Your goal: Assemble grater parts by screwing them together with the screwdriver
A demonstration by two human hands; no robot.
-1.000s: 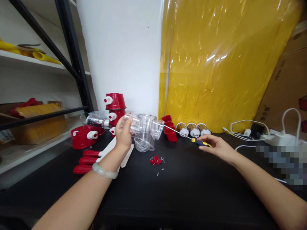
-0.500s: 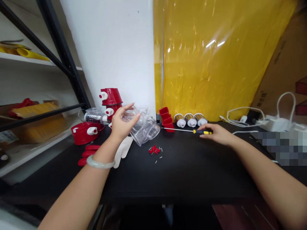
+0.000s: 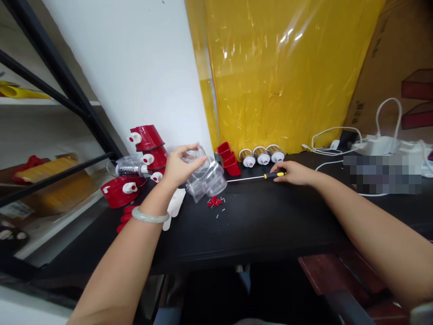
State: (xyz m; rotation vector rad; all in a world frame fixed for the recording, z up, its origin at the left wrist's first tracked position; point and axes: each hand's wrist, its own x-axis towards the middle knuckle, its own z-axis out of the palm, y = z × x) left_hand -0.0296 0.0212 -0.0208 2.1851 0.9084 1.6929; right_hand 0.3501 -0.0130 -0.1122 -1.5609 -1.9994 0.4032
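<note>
My left hand [image 3: 185, 166] grips clear plastic housings [image 3: 213, 178] from above, thumb and fingers on either side; it covers their left part. My right hand [image 3: 291, 173] holds a screwdriver [image 3: 272, 175] by its black and yellow handle. The long shaft points left, with its end at the right side of the clear housings; whether it touches them I cannot tell. Beneath the housings, small red pieces [image 3: 214, 202] and several tiny metal pins or screws [image 3: 217, 216] lie on the black table [image 3: 257, 225]. White flat pieces [image 3: 175, 205] rest under my left wrist.
Stacked red housings with white knobs [image 3: 149, 137] and another red housing [image 3: 120, 192] stand left, near a clear drum part [image 3: 130, 168]. Behind are red hoppers [image 3: 230, 160] and three metal drums with white ends [image 3: 261, 155]. White cables [image 3: 338, 135] lie right; a shelf rack [image 3: 77, 106] stands left.
The view has shifted and tilted. The clear housings are turned slightly in my left hand. The screwdriver shaft sits a little nearer me, no longer crossing in front of the red hoppers.
</note>
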